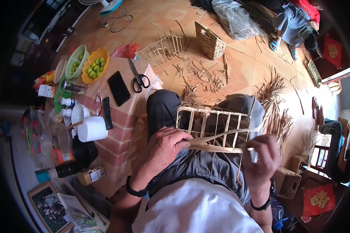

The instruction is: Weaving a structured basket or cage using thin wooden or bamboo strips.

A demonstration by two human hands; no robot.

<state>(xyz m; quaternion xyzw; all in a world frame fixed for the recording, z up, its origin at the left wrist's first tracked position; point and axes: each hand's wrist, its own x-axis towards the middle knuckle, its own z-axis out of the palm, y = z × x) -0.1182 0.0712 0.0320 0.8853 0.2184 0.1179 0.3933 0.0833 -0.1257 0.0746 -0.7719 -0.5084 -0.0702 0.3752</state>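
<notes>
Across my lap rests a small basket frame (214, 113) of pale rods, its upright bars spaced apart. My left hand (169, 145) is closed at the frame's near left corner, thumb and fingers pinching a flat, straw-coloured plant strand (225, 133). From that pinch the strand runs rightward over the bars toward my right knee. My right hand (263, 157) is just off the frame's near right corner, fingers curled and smeared by motion. Whether it holds the strand's far end cannot be made out. Another thin strand (239, 171) hangs from the frame beside it.
On the table at left lie scissors (139, 79), a black phone (119, 88) and a yellow bowl of green fruit (95, 66). Bundled dry strands (274, 95) lie right of my knees. A woven basket (210, 40) and another frame (165, 46) stand ahead. A person (295, 27) sits far right.
</notes>
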